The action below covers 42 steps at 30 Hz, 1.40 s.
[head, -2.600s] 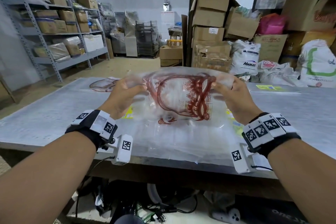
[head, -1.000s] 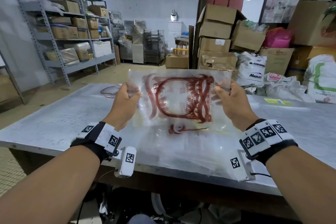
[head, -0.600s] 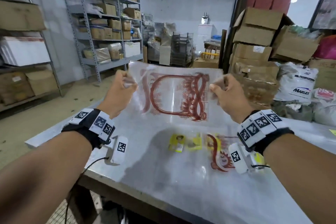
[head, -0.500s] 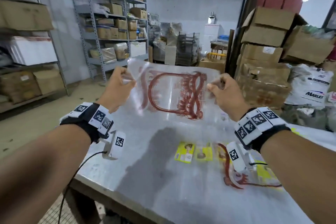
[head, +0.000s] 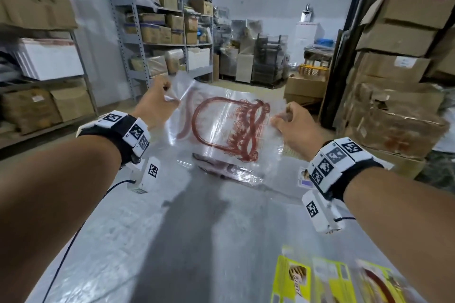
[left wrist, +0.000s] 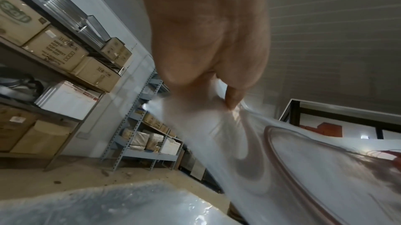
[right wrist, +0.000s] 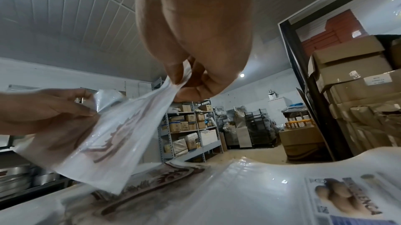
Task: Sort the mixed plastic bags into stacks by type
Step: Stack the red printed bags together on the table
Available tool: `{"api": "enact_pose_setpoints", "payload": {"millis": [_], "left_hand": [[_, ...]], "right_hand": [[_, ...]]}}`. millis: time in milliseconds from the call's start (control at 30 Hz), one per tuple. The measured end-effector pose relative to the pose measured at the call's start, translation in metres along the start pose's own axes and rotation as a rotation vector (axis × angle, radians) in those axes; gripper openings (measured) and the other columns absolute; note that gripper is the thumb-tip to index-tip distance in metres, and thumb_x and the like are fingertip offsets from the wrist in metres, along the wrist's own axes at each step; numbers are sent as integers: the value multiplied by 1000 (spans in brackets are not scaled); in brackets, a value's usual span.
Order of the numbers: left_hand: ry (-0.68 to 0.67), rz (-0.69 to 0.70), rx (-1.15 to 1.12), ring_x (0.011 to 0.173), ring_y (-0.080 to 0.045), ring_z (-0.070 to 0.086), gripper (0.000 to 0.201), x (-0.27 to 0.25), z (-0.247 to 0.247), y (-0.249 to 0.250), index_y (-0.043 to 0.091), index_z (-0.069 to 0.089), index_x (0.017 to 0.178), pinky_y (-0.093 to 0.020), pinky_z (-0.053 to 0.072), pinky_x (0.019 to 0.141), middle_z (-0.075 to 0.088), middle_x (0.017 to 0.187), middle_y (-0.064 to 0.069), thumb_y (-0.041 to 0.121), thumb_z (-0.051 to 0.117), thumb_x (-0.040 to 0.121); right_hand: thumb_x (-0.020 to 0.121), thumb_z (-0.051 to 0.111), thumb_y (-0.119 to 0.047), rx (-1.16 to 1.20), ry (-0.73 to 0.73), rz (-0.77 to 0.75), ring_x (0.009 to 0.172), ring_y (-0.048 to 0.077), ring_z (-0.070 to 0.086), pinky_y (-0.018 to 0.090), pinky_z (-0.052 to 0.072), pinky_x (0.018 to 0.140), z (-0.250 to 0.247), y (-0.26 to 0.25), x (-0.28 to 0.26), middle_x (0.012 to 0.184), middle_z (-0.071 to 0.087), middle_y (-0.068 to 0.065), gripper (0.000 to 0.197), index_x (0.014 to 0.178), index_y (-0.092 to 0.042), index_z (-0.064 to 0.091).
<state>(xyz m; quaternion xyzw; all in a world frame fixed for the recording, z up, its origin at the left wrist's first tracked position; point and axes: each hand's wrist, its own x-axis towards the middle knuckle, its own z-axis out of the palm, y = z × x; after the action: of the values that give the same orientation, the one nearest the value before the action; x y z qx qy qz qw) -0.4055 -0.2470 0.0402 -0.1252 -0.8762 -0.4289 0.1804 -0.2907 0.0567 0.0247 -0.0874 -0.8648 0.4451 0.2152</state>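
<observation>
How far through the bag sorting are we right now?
Done: a red-print stack lies at the table's far end. In hand: left hand and right hand each pinch a red-print bag above it. Left: yellow-print bags near the front edge.

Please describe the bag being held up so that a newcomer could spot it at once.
Look above the far end of the grey table: the left hand and right hand pinch a clear bag by its top corners. Unlike the yellow-printed bags lying nearby, it carries a red loop design.

Showing square black-and-white code markers on left wristband (head: 128,130) and right wristband (head: 339,155); bearing blurred red lettering on printed bag (right wrist: 347,197), not reading clearly
</observation>
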Motion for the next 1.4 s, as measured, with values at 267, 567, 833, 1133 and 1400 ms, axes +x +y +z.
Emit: {"api": "enact_pose_setpoints", "payload": {"millis": [267, 567, 833, 1133, 1400], "left_hand": [[-148, -18, 214, 80, -21, 51, 38, 32, 41, -38, 12, 40, 119, -32, 44, 65, 51, 94, -1, 11, 69, 93], [-257, -25, 352, 86, -22, 53, 49, 46, 69, -58, 14, 48, 131, -30, 42, 71, 56, 114, -7, 8, 73, 89], [-293, -58, 570, 63, -9, 48, 45, 40, 69, -53, 19, 42, 135, -22, 27, 46, 56, 97, 0, 30, 65, 98], [-313, 40, 447, 110, -24, 59, 40, 40, 49, -58, 25, 56, 127, -34, 49, 89, 60, 133, -6, 40, 71, 92], [-797, 243, 771, 105, -16, 58, 49, -15, 28, -36, 29, 64, 125, -32, 46, 87, 58, 115, 11, 41, 83, 81]], "right_hand": [[98, 62, -22, -121, -117, 101, 83, 21, 63, 27, 52, 54, 32, 30, 29, 101, 65, 8, 11, 105, -14, 59], [90, 71, -10, -247, -256, 197, 81, 26, 70, 47, 63, 79, 50, 46, 42, 96, 70, 12, 14, 98, -12, 60], [89, 76, -11, -263, -281, 244, 73, 29, 71, 49, 62, 83, 55, 51, 43, 79, 69, 14, 28, 78, -9, 50], [93, 67, -45, -649, -223, -1, 109, 28, 58, 36, 52, 84, 41, 32, 25, 126, 60, 8, 51, 131, -13, 53], [83, 73, -57, -963, -666, -275, 97, 19, 62, 35, 54, 77, 66, 2, -30, 107, 66, -5, 44, 110, -24, 63]]}}
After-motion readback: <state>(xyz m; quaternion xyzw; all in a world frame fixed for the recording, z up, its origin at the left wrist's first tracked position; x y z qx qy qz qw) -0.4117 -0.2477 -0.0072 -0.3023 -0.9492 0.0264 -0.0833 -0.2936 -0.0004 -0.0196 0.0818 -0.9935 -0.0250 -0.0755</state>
